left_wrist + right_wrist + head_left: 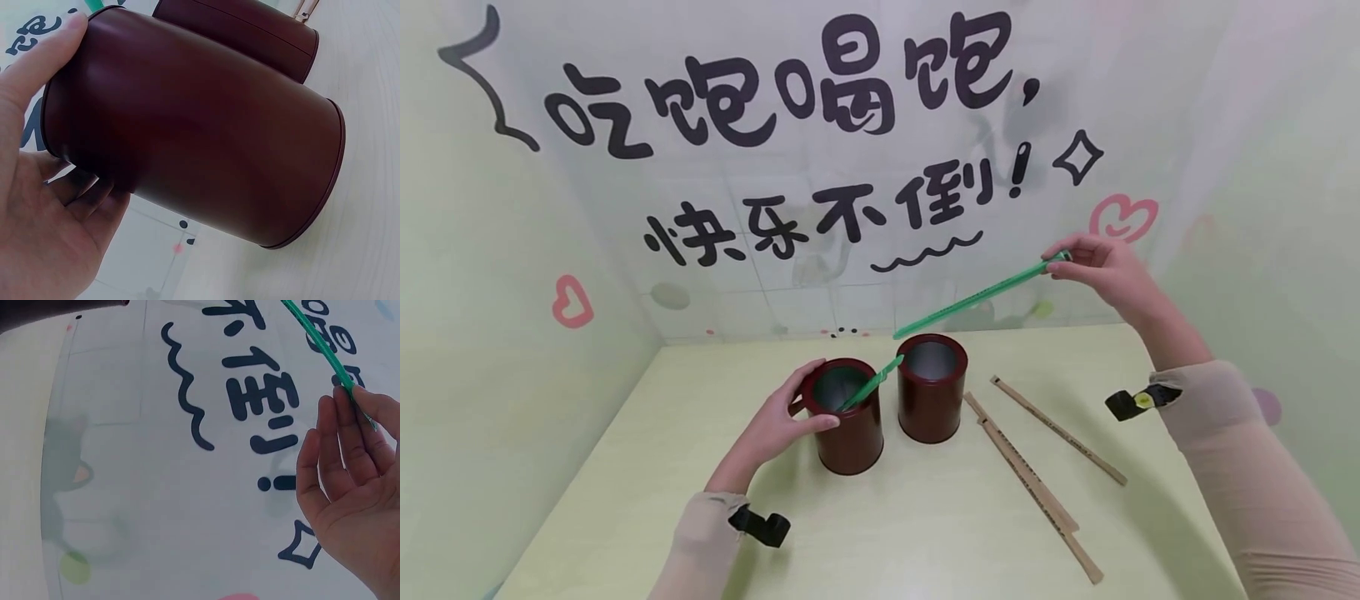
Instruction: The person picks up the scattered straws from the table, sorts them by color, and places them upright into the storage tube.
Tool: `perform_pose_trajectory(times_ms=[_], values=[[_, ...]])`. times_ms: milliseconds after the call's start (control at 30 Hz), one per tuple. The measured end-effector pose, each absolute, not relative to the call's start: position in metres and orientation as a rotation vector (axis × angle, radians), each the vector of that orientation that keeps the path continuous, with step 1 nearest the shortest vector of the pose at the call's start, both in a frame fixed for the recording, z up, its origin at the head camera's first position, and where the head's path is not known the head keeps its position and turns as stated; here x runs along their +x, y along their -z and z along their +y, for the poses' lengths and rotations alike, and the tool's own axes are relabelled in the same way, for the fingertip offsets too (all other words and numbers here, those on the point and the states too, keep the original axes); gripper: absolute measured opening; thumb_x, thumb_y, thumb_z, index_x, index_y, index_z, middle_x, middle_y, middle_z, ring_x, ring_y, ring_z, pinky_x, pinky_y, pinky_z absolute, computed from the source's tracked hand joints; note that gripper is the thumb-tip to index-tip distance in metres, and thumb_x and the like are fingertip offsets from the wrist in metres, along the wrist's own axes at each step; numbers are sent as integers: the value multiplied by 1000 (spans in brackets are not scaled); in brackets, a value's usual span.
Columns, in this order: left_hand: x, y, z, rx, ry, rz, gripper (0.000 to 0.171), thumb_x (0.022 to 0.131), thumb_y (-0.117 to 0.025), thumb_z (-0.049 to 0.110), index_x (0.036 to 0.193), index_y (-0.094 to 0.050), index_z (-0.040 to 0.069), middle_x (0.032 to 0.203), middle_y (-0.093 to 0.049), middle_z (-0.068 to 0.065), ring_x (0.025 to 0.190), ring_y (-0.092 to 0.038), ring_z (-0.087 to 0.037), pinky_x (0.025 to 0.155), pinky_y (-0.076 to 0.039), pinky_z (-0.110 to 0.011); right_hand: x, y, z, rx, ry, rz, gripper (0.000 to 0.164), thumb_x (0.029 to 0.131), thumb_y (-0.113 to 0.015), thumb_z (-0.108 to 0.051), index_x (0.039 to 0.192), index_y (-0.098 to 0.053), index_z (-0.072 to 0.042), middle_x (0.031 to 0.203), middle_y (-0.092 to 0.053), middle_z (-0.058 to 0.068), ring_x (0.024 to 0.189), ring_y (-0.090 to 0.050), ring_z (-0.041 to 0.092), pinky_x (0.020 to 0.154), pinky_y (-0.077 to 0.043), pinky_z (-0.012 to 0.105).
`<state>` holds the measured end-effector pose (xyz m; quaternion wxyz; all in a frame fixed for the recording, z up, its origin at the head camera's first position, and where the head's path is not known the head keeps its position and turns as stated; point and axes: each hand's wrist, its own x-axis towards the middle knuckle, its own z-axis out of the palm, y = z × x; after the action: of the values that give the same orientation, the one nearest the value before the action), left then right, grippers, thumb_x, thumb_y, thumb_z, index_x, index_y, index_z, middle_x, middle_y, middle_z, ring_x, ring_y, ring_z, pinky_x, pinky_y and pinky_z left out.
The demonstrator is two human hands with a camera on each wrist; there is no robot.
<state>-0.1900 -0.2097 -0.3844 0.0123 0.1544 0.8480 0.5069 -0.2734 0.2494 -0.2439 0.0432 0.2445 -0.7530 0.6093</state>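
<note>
My left hand grips a dark red-brown cylindrical canister near its rim, thumb on the near side and fingers round the far side. A green straw leans inside that canister, its end sticking out past the rim to the right. My right hand is raised above the table at the right and pinches one end of another long green straw between thumb and fingertips. This straw slopes down to the left, its lower end just above the second open canister. In the right wrist view the straw runs up from the fingertips.
Several slim brown paper-wrapped sticks lie on the pale table to the right; one brown stick lies apart from the others. A white wall sheet with black lettering stands behind the canisters.
</note>
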Motion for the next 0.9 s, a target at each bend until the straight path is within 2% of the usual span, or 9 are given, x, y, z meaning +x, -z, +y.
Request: perform_pose_trajectory(times_ms=[233,367,467,667,900], values=[[-190,385,-211,495,-1582,2647,83,86,-79,24,154,-33,16,153,-42,-14,141,-42,-38,112,-42,-58,-270,237,220,853,-1852,-2320,17,93,-66,-1,100,-73,-14,88,-73,-10,77,-67,2,79,-53,14],[-190,385,-210,498,-1583,2641,83,85,-80,25,154,-33,18,153,-42,-14,141,-43,-38,112,-42,-57,-265,238,205,935,-1817,-2317,9,92,-70,-6,100,-73,-10,88,-72,-6,74,-66,3,75,-54,14],[-190,385,-210,488,-1583,2637,83,85,-80,25,154,-33,20,154,-41,-14,141,-43,-38,113,-42,-57,-263,239,192,999,-1742,-2329,12,91,-72,-8,101,-71,-3,90,-71,-3,74,-66,4,74,-55,15],[-190,384,-210,473,-1598,2629,84,84,-81,25,154,-33,22,154,-41,-12,142,-42,-36,113,-42,-56,-261,241,165,1087,-1544,-2383,13,92,-68,-1,103,-68,5,94,-70,-5,78,-67,5,76,-57,16],[-191,385,-210,480,-1598,2630,85,84,-81,26,154,-33,22,154,-41,-12,140,-44,-37,112,-43,-57,-256,243,134,1150,-1396,-2421,13,89,-70,1,102,-71,1,99,-71,11,80,-67,6,80,-58,17]])
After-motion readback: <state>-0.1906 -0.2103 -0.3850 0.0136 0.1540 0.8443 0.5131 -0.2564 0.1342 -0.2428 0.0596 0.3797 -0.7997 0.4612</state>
